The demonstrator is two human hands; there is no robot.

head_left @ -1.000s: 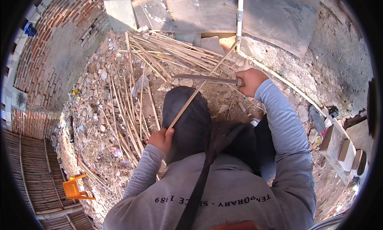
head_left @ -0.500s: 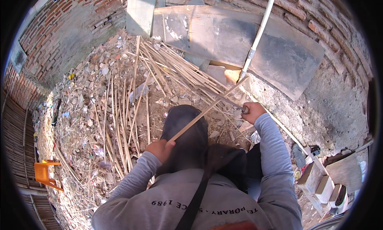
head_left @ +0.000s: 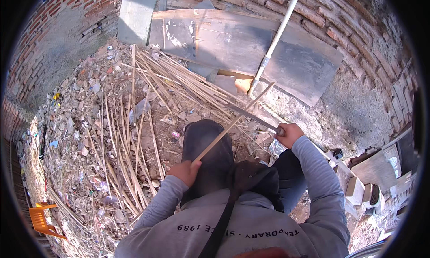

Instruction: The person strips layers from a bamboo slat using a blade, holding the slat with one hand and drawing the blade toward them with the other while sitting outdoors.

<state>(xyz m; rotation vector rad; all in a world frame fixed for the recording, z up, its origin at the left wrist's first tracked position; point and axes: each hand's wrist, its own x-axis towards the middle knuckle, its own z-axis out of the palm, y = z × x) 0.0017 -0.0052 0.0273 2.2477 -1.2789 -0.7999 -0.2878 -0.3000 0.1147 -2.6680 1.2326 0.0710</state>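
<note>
The knife (head_left: 260, 120) has tilted over littered ground (head_left: 78, 130) (brick wall (head_left: 313, 17) beyond).

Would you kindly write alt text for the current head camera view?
A person's left hand holds a thin pale strip slanting over a dark-clad knee, while the right hand grips a long knife that crosses it in view. More strips lie scattered on littered ground near a brick wall.
</note>
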